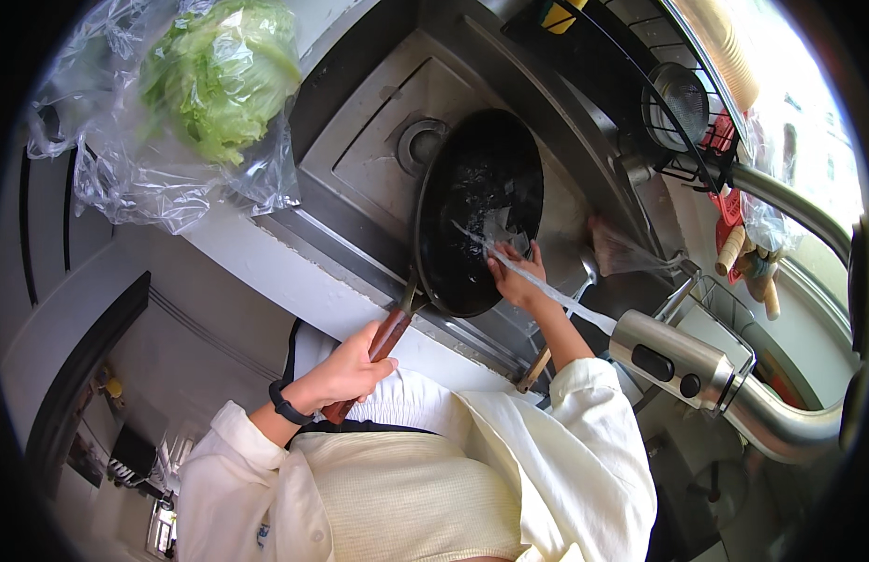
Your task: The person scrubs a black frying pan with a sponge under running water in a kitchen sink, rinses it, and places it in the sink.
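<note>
A black pan [469, 190] with a wooden handle [388, 336] is tilted over the steel sink [378, 151]. My left hand [350, 369], with a black band at the wrist, is wrapped around that handle. Water streams from a brushed-steel pull-out faucet [673, 358] into the pan. My right hand [520, 274] is inside the pan's near right part, beside the stream, with fingers spread; pale reflections or a thin pale item lie at the fingertips, and whether the hand grips anything cannot be told.
Lettuce [227, 77] in a clear plastic bag [146, 190] lies on the counter at upper left. A black wire rack [617, 42] with a mesh strainer [677, 105] stands at upper right. Wooden-handled utensils [731, 251] hang at the right. A wooden-handled tool [535, 369] rests near the sink's edge.
</note>
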The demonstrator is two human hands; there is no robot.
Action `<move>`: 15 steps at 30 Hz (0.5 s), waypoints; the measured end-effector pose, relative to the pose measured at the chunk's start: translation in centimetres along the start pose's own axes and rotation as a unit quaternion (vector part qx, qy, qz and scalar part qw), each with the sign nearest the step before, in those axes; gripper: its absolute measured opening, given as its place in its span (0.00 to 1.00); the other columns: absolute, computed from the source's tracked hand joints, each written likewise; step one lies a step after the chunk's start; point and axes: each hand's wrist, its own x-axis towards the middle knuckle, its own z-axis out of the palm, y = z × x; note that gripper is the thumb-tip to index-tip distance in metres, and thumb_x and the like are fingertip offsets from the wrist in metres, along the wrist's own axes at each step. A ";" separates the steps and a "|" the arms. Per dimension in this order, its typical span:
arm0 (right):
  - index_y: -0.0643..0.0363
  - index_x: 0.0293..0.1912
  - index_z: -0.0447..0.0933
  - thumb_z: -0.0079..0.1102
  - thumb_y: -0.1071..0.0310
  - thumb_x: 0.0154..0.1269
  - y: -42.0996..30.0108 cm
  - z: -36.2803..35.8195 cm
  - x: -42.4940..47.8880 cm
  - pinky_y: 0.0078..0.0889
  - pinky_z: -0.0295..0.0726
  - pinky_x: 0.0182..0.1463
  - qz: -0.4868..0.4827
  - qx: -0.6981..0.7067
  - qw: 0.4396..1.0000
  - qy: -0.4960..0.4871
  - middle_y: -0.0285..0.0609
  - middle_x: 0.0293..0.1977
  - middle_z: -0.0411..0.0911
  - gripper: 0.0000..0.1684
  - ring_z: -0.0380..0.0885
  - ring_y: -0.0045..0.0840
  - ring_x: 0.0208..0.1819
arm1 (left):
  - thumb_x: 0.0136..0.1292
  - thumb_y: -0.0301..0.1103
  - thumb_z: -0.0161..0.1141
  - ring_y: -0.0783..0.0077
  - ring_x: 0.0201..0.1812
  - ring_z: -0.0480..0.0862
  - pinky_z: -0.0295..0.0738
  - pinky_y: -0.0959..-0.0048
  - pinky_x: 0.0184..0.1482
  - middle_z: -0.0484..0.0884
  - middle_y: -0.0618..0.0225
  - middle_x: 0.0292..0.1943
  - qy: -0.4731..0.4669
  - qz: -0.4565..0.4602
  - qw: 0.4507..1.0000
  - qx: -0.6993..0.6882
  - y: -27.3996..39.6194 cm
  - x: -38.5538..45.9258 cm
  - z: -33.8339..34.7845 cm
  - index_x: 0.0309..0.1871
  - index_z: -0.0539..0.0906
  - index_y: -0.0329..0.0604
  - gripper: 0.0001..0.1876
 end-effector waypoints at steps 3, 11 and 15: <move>0.52 0.66 0.76 0.45 0.51 0.78 3.4 0.8 4.2 0.60 0.43 0.80 0.016 -0.101 0.989 0.104 0.34 0.67 0.76 0.26 0.64 0.23 0.75 | 0.72 0.26 0.57 0.81 0.16 0.72 0.69 0.75 0.17 0.73 0.69 0.29 -0.008 -0.005 0.998 0.058 0.7 0.0 -0.1 0.67 0.64 0.33 0.24; 0.50 0.67 0.75 0.42 0.49 0.79 2.1 2.1 2.6 0.67 0.41 0.79 0.020 -0.060 0.997 0.048 0.33 0.72 0.71 0.27 0.58 0.25 0.79 | 0.73 0.27 0.57 0.81 0.16 0.73 0.70 0.76 0.17 0.73 0.68 0.30 -0.010 -0.022 1.000 0.003 0.2 -0.4 -0.4 0.69 0.62 0.33 0.25; 0.46 0.63 0.79 0.45 0.49 0.78 2.4 3.9 2.4 0.70 0.39 0.78 0.022 -0.101 0.988 0.113 0.31 0.72 0.69 0.24 0.61 0.25 0.77 | 0.72 0.25 0.58 0.82 0.16 0.70 0.70 0.76 0.17 0.70 0.72 0.26 -0.005 -0.017 1.000 0.005 0.0 -0.1 -0.1 0.70 0.63 0.38 0.26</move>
